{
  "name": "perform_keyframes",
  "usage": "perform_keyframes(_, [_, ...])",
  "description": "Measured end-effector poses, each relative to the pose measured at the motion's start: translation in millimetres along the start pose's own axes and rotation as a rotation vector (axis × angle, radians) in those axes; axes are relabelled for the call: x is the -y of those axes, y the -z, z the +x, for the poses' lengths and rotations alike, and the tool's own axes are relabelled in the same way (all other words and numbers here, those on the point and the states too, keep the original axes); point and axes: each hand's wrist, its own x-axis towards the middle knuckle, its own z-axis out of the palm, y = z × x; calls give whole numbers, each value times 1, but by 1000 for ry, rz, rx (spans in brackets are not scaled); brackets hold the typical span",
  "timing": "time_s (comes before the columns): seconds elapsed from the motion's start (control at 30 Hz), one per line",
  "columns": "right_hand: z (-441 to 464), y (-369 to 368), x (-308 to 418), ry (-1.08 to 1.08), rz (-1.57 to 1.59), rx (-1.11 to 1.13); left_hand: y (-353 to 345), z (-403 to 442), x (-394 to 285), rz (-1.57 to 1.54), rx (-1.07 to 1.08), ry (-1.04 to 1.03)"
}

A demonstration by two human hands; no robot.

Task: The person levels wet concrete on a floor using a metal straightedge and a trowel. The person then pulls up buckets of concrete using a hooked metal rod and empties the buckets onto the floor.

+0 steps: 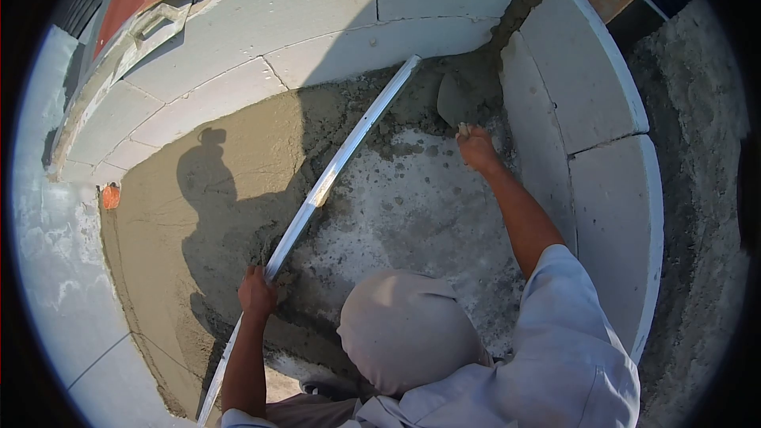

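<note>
My left hand (258, 293) is closed around the lower part of a long metal straightedge (341, 158). The bar runs diagonally across the floor, its far end near the block wall. In my right hand (478, 149) is a trowel (453, 99), gripped by its handle. Its grey blade points away from me over wet mortar near the wall corner. Smoothed mortar (151, 214) covers the floor left of the bar, with a rougher dark band along the back wall. To the bar's right lies a bare, mortar-spotted concrete floor (396, 206).
Low white block walls stand at the back (317, 40) and right (587, 95). A float with a handle (154, 28) rests on the back wall's top. A small orange object (111, 196) sits at the mortar's left edge. A rounded, cloth-covered form (408, 333) blocks the lower middle.
</note>
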Motion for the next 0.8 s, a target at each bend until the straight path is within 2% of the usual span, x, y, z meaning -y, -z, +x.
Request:
perform_keyframes(0.17, [-18,1,50,149,-261,153,4,-7,2,-20,-22,5])
perform_keyframes(0.27, [-37,30,67,220,-213,227,7,-16,8,-2,0,13])
perform_keyframes(0.37, [-47,42,59,86,-193,33,6,-22,16,6,2,13])
perform_keyframes(0.47, [-29,49,23,40,-153,-5,0,-27,21,8,10,23])
perform_keyframes(0.57, [-40,52,15,52,-135,-89,-7,-26,24,0,-5,-3])
perform_keyframes(0.8, [-136,47,-19,18,-126,-112,-7,-18,-5,-23,12,-70])
